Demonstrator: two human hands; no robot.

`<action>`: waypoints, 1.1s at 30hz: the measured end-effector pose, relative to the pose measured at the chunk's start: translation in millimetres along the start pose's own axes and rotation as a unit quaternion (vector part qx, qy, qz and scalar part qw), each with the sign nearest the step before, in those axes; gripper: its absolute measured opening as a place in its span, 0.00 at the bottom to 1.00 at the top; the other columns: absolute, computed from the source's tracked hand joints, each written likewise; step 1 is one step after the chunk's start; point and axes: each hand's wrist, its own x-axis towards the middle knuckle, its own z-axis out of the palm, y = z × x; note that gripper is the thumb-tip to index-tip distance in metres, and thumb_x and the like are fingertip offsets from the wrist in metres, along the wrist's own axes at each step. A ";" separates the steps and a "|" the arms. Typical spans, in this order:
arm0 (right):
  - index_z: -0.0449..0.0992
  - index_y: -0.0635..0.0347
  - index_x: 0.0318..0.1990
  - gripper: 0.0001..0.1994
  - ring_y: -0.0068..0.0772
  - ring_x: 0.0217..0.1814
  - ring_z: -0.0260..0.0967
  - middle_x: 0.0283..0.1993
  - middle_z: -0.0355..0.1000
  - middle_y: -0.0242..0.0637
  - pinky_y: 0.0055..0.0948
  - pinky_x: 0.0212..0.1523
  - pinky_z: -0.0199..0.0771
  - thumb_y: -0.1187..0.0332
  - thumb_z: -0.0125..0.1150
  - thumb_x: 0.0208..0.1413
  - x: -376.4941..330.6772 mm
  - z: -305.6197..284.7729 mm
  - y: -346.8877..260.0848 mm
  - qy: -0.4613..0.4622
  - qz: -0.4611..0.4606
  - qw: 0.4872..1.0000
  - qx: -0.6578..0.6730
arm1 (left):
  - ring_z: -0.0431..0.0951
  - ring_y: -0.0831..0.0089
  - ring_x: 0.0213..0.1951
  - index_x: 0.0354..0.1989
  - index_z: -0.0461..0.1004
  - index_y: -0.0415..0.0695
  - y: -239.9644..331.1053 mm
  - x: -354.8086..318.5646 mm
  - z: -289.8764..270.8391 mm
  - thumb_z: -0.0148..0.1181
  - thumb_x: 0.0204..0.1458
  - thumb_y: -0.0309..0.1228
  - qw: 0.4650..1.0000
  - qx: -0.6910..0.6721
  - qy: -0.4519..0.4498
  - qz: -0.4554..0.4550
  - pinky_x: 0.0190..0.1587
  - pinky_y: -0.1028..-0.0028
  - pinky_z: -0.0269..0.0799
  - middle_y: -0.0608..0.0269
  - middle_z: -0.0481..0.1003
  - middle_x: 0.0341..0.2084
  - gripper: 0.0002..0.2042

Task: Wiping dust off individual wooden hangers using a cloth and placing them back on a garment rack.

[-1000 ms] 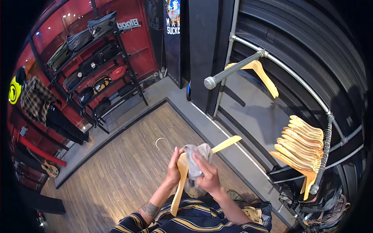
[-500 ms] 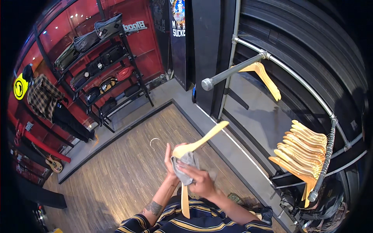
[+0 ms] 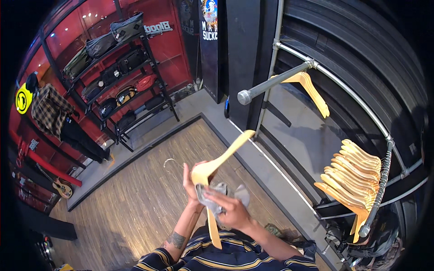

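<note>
In front of my body I hold a light wooden clothes hanger (image 3: pixel 228 151), one arm slanting up to the right and the other pointing down at my shirt. Its metal hook (image 3: pixel 169 162) sticks out to the upper left. My left hand (image 3: pixel 191 183) grips the hanger around its middle, the fingers partly behind the wood. A grey cloth (image 3: pixel 220 194) is bunched in my right hand (image 3: pixel 230 208) and pressed on the hanger's lower arm, just below the bend.
At the right, several wooden hangers (image 3: pixel 352 176) hang from a dark rail (image 3: pixel 382 189). Another rail (image 3: pixel 275 83) juts out above, with wooden hangers (image 3: pixel 309 90) near its base. Bags fill a black shelf (image 3: pixel 131 65) at the far left, beside a dressed mannequin (image 3: pixel 54 110).
The hanger and both hands have shifted slightly left. The cloth now sits lower on the hanger, leaving its bend uncovered.
</note>
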 end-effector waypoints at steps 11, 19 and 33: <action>0.76 0.55 0.59 0.28 0.35 0.52 0.79 0.66 0.70 0.33 0.30 0.49 0.82 0.75 0.67 0.44 -30.2 27.4 -43.1 -0.101 0.024 0.994 0.025 | 0.75 0.55 0.54 0.45 0.76 0.35 50.8 56.1 -36.4 0.41 0.62 0.60 0.997 -0.069 0.000 0.029 0.59 0.61 0.69 0.43 0.75 0.54 0.34; 0.77 0.46 0.59 0.34 0.33 0.39 0.81 0.65 0.70 0.32 0.29 0.33 0.83 0.80 0.57 0.38 39.5 44.0 19.5 0.021 0.040 0.988 -0.148 | 0.78 0.60 0.50 0.46 0.76 0.37 20.6 22.1 -32.4 0.41 0.63 0.59 0.985 0.016 -0.075 -0.152 0.60 0.65 0.70 0.47 0.78 0.51 0.33; 0.78 0.57 0.54 0.16 0.50 0.59 0.73 0.58 0.74 0.49 0.38 0.56 0.76 0.76 0.58 0.58 53.0 -12.0 72.8 0.235 0.218 0.926 -0.198 | 0.76 0.56 0.55 0.44 0.74 0.36 48.6 31.2 -35.7 0.37 0.65 0.58 0.981 0.071 -0.105 -0.144 0.63 0.64 0.67 0.43 0.77 0.49 0.33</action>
